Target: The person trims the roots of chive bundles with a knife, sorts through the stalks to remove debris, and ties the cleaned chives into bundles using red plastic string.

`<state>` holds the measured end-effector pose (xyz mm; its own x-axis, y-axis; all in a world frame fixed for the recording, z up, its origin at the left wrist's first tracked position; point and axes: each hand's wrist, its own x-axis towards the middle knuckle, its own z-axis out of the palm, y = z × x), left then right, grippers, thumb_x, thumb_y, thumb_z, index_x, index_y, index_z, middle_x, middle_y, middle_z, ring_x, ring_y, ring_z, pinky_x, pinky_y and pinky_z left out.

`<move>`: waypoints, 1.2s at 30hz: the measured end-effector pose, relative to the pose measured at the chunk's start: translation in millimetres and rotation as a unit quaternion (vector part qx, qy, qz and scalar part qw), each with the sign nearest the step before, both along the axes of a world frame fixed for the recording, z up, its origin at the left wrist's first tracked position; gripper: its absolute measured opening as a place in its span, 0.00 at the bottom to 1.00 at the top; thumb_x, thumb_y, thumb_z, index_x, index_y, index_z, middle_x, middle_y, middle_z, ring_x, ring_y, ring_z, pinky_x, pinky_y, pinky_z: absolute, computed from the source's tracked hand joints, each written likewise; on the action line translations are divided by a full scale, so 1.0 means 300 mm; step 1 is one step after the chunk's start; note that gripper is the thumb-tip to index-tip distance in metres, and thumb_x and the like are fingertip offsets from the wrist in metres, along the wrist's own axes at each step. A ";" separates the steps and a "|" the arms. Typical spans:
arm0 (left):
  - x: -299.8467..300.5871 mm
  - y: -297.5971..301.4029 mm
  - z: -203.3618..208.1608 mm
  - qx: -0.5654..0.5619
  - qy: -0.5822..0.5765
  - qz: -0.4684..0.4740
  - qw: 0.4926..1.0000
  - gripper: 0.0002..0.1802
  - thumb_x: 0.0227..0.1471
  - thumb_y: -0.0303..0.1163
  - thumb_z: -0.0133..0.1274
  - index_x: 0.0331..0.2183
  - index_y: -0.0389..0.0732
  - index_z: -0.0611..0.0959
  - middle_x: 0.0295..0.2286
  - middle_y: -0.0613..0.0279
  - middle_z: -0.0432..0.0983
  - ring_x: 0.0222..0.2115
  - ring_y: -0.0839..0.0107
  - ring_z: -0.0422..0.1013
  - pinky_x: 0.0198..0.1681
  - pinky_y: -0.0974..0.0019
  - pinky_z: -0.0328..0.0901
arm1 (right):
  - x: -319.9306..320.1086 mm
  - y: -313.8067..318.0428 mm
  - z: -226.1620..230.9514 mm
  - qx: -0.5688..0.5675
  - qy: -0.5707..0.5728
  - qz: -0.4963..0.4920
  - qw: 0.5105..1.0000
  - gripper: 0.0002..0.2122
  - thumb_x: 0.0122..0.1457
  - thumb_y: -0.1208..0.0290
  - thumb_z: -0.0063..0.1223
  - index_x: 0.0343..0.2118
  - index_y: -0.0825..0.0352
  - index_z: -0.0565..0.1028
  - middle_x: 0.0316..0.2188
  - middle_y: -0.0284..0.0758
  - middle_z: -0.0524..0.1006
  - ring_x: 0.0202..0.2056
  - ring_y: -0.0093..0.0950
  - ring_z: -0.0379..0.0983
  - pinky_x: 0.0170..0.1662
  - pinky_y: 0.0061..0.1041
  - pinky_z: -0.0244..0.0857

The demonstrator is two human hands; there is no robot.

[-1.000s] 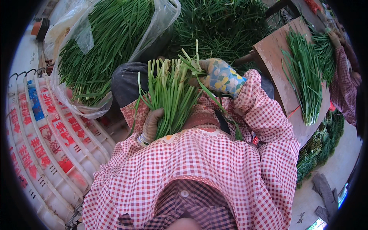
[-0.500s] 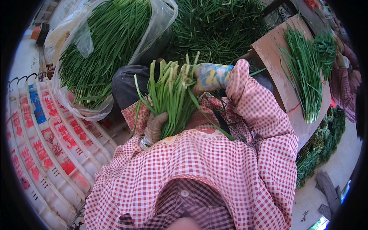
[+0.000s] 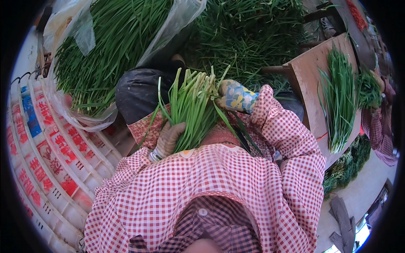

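Note:
A bunch of green garlic chives (image 3: pixel 195 105) stands before my chest, pale cut ends up and tilted slightly right. My left hand (image 3: pixel 171 137), in a beige glove, wraps round its lower left side. At the upper right of the bunch is my right hand (image 3: pixel 230 95), in a glove with a blue and yellow patterned cuff. Its fingers are closed at the stalk ends, though the fingertips are partly hidden. Some loose leaves (image 3: pixel 228 120) hang from the bunch below this hand. One bent stalk (image 3: pixel 160 95) sticks out on the left.
A clear plastic bag (image 3: pixel 168 31) full of chives (image 3: pixel 114 46) stands at the far left, by a white plastic crate (image 3: pixel 46 139) with red markings. A heap of loose greens (image 3: pixel 249 33) lies ahead. On a board (image 3: pixel 310 80) at the right rests another bunch (image 3: pixel 339 101), near another person's sleeve (image 3: pixel 377 135).
The view has shifted a little. My right hand has drawn slightly down beside the stalk ends, and the bunch is spread a bit wider. My left hand keeps its hold.

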<state>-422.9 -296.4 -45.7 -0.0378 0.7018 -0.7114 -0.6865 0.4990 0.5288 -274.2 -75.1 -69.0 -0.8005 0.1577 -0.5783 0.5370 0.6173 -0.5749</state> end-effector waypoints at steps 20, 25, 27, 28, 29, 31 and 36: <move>0.020 0.034 0.018 -0.044 -0.019 0.047 0.998 0.28 0.50 0.30 0.52 0.54 0.38 0.67 0.46 0.59 0.72 0.44 0.70 0.69 0.49 0.65 0.65 | -0.037 0.066 0.122 -0.049 0.174 -0.085 0.980 0.17 0.50 0.54 0.59 0.39 0.59 0.80 0.54 0.44 0.66 0.55 0.44 0.62 0.56 0.40 0.59; 0.035 0.008 0.026 -0.027 -0.011 0.063 0.998 0.34 0.49 0.32 0.55 0.57 0.39 0.63 0.49 0.57 0.69 0.49 0.66 0.66 0.53 0.62 0.63 | -0.012 0.007 0.073 -0.132 0.155 -0.092 0.975 0.16 0.52 0.63 0.58 0.44 0.60 0.78 0.55 0.47 0.64 0.57 0.44 0.59 0.55 0.39 0.61; 0.035 -0.019 -0.003 0.014 -0.010 0.051 0.999 0.40 0.47 0.35 0.58 0.59 0.40 0.59 0.51 0.56 0.66 0.51 0.64 0.65 0.54 0.60 0.61 | 0.002 -0.003 0.031 -0.128 0.223 -0.090 0.962 0.14 0.53 0.67 0.57 0.44 0.59 0.77 0.50 0.46 0.68 0.54 0.43 0.61 0.53 0.39 0.62; 0.020 -0.019 -0.029 0.045 0.002 0.021 0.999 0.44 0.45 0.36 0.60 0.60 0.40 0.57 0.52 0.56 0.65 0.52 0.63 0.63 0.55 0.59 0.60 | -0.001 -0.011 0.035 -0.118 0.237 -0.100 0.959 0.14 0.53 0.67 0.56 0.44 0.60 0.77 0.49 0.45 0.69 0.53 0.43 0.63 0.52 0.38 0.63; 0.020 -0.036 -0.033 0.053 -0.005 0.021 0.998 0.49 0.42 0.37 0.63 0.61 0.41 0.54 0.54 0.56 0.63 0.53 0.62 0.62 0.56 0.58 0.59 | -0.004 -0.018 0.039 -0.108 0.251 -0.110 0.956 0.14 0.53 0.67 0.56 0.43 0.60 0.77 0.48 0.45 0.70 0.52 0.42 0.65 0.51 0.38 0.64; 0.010 -0.054 -0.032 0.050 0.020 -0.025 0.998 0.55 0.39 0.38 0.66 0.62 0.41 0.51 0.55 0.55 0.61 0.54 0.61 0.61 0.57 0.57 0.57 | -0.015 -0.005 0.055 -0.036 0.214 -0.154 0.964 0.11 0.56 0.64 0.53 0.40 0.60 0.75 0.39 0.42 0.74 0.43 0.41 0.72 0.43 0.34 0.67; -0.028 -0.045 0.033 0.017 0.028 -0.110 0.993 0.53 0.36 0.36 0.68 0.60 0.41 0.56 0.54 0.55 0.63 0.53 0.62 0.62 0.57 0.59 0.57 | 0.022 0.158 -0.051 0.126 0.199 -0.324 0.916 0.12 0.57 0.68 0.55 0.42 0.65 0.73 0.35 0.41 0.77 0.39 0.36 0.74 0.42 0.29 0.69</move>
<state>-431.2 -309.8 -35.8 0.0805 0.7214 -0.6878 -0.5324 0.6145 0.5822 -267.5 -27.5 -84.3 -0.6311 0.7628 -0.1410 0.6165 0.3829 -0.6880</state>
